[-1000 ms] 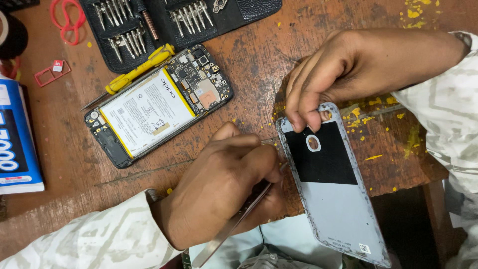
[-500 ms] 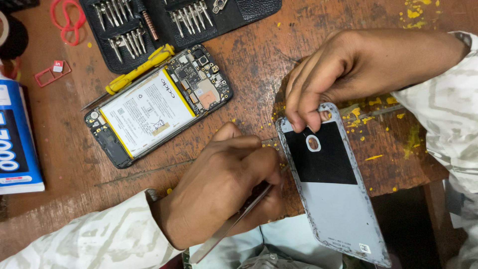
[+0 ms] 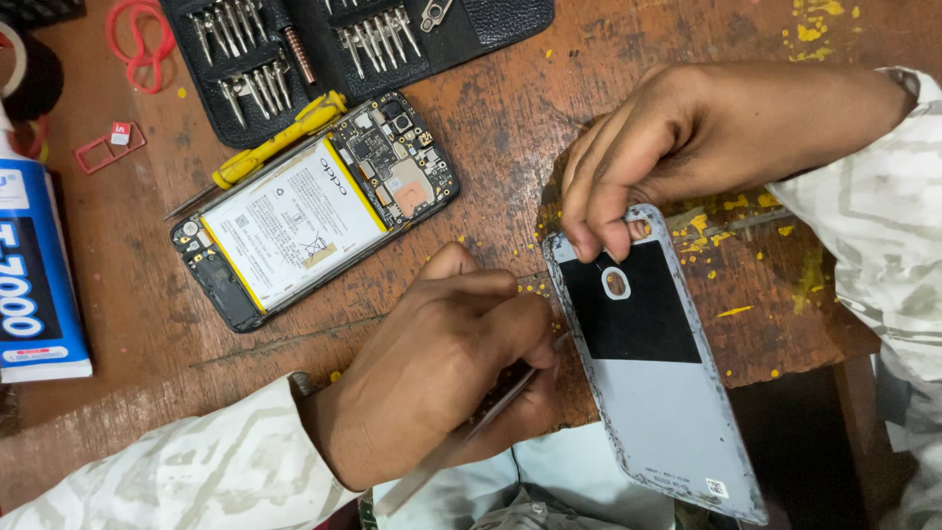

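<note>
A grey phone back cover (image 3: 659, 393) lies inside-up over the table's front edge, with a black patch and an oval hole near its top. My right hand (image 3: 677, 147) presses down on the cover's top end with its fingertips. My left hand (image 3: 442, 368) grips a thin metal tool (image 3: 461, 447), whose tip meets the cover's left edge. An opened phone body (image 3: 314, 206) with a white battery and bare circuit board lies up and to the left, apart from both hands.
A black screwdriver bit case (image 3: 343, 39) lies open at the top. A yellow-handled screwdriver (image 3: 260, 152) rests beside the phone. A blue and white glue box (image 3: 34, 285), a red SIM tray (image 3: 103, 147), a red loop (image 3: 142, 39) and a tape roll (image 3: 25, 74) sit left.
</note>
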